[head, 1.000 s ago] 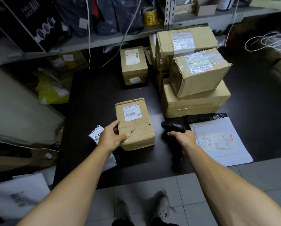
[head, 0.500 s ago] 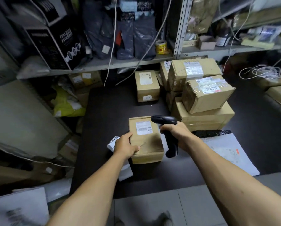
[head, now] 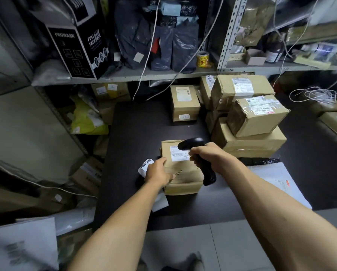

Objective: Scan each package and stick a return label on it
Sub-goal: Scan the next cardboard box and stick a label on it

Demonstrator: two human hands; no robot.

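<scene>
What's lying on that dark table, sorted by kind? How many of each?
Brown cardboard boxes: at least 6; the stack may hide more
Black handheld barcode scanner: 1
White strip of return labels: 1
White flat mailer: 1
Black plastic bag: 1
Total: at least 10

Both forearms bare to frame edge — no sleeves, no watch, no rings or bands seen. Left hand [head: 158, 172] ungloved, nails short. Right hand [head: 208, 155] ungloved too, knuckles plain. Down at bottom edge, betw. the arms — shoes [head: 195, 261], light uppers w/ dark toe area, partly cut off, blurry. Nothing else of the person visible.
</scene>
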